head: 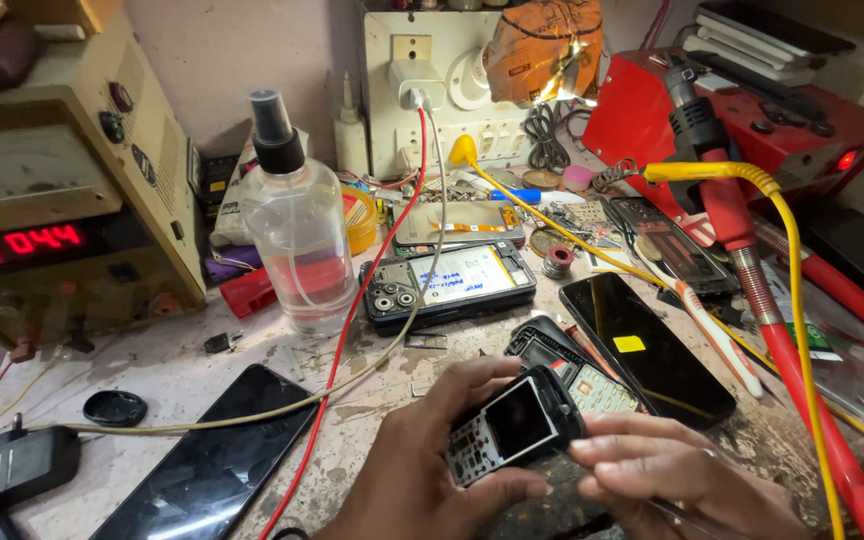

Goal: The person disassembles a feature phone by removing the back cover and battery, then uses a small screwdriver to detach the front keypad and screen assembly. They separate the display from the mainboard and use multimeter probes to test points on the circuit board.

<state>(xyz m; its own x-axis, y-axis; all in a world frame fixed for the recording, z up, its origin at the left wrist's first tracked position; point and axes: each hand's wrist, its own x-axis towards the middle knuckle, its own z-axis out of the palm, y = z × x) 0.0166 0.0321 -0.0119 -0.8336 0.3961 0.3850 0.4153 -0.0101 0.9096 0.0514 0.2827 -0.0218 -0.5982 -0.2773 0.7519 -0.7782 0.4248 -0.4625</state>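
A cluttered repair bench seen from above. At the bottom centre of the frame, two bare hands hold a small keypad phone (512,428) with a dark screen and its front casing partly stripped. The left hand (422,470) wraps around the phone's lower end — fingers curled over its top edge, thumb along the bottom. The right hand (667,470) meets it from the lower right, fingers bent and fingertips (592,450) pressed against the phone's upper end.

Just behind the hands lies a second keypad handset (577,372) with its frame loose. Right of that, a black smartphone (647,345) rests face up with a yellow sticker on the glass. Another black smartphone (212,455) lies at lower left. In the middle of the frame sits an opened phone (449,283), its cameras and battery exposed. A clear spray bottle (297,225) stands left of centre. At upper left is a beige power supply (62,180) with a red digital readout. A red wire (352,320) and a yellow cable (802,300) cross the bench — one left of the hands, one along the right edge.
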